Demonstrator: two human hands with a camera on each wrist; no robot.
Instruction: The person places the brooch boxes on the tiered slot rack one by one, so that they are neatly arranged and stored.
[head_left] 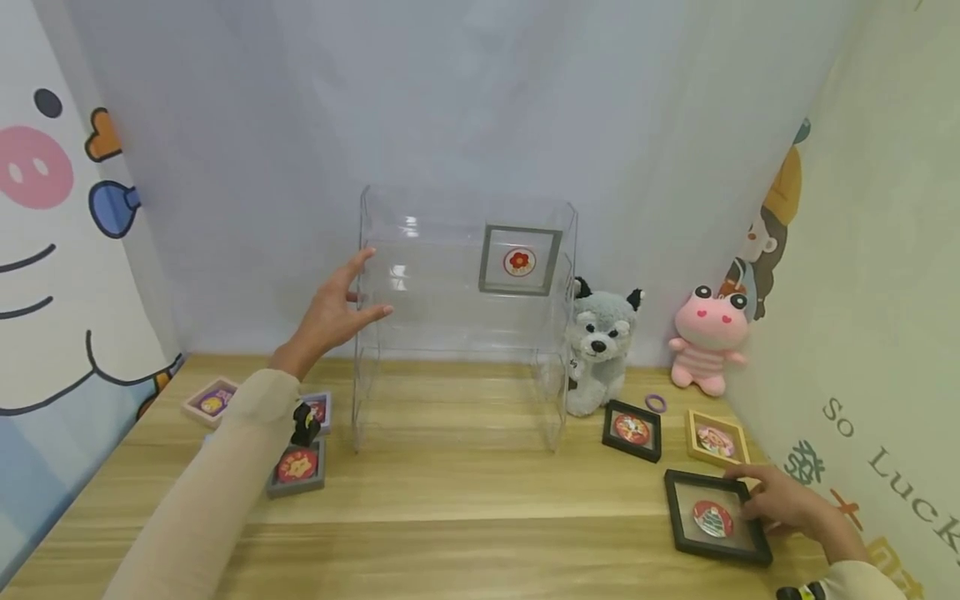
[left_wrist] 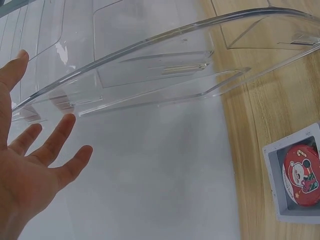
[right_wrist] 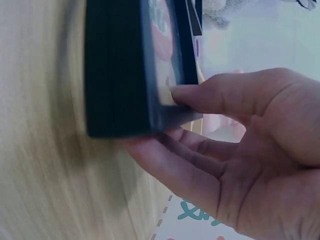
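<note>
My right hand [head_left: 787,504] pinches the right edge of a large black frame [right_wrist: 117,70], thumb on its face and fingers beneath. A round red badge with a green tree [head_left: 712,518] shows inside that frame. At the left side of a clear acrylic shelf rack [head_left: 465,325], my left hand [head_left: 330,310] has its thumb and fingers spread. In the left wrist view those fingers are straight and hold nothing; whether they touch the rack, I cannot tell. A grey frame with a red flower badge [head_left: 520,261] stands upright on the rack, at the upper right.
Behind the right hand lie a small black frame [head_left: 632,431], a yellow frame [head_left: 717,439] and a purple ring [head_left: 656,403]. A husky plush [head_left: 600,346] and a pink plush [head_left: 710,337] sit at the back. A grey frame [head_left: 297,468] and others lie by the left forearm.
</note>
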